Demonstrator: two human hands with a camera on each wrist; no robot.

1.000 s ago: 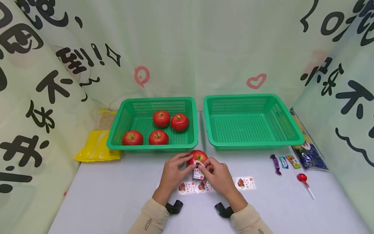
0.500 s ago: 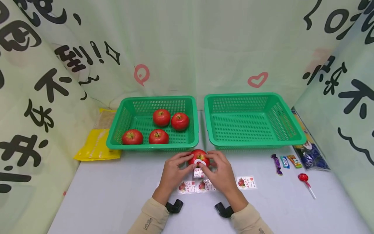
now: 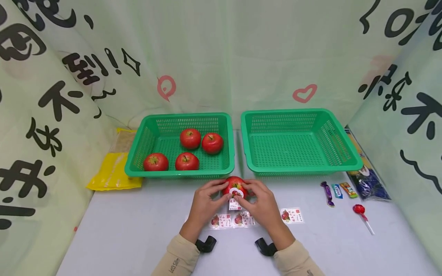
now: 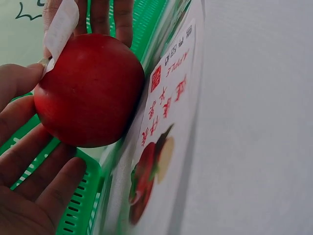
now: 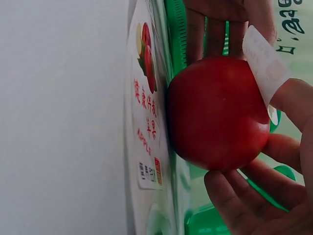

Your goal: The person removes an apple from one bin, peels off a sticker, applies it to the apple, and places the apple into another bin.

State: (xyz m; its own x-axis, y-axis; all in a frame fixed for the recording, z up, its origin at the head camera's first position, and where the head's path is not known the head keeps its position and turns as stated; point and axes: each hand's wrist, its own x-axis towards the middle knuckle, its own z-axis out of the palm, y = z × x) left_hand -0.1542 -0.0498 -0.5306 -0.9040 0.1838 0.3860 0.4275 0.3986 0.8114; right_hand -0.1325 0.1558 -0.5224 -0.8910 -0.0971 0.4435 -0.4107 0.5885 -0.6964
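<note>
Both hands surround a red apple (image 3: 234,184) low over the white table, in front of the gap between the baskets. My left hand (image 3: 206,199) grips its left side, fingertips on top and thumb at the front. From the other side my right hand (image 3: 261,201) holds it, fingers along the upper right. Both thumbs press on a white label (image 3: 235,204) with a rounded part lying against the apple's front. The label's lower flap stands off the skin, as the wrist views show its back (image 4: 62,27). The fingertips' exact contact underneath is partly hidden.
Several apples (image 3: 187,161) lie in the left green basket (image 3: 179,174); the right green basket (image 3: 304,170) stands beside it. Printed labels (image 3: 221,221) lie flat below the hands, another label (image 3: 291,215) to their right. Wrapped sweets (image 3: 327,194), a lollipop (image 3: 359,209) and bags (image 3: 117,172) flank them.
My right fingers have shifted from the label's edge onto the apple's upper right side, while the thumb stays on the label. The left hand keeps its hold. The head view has tilted slightly.
</note>
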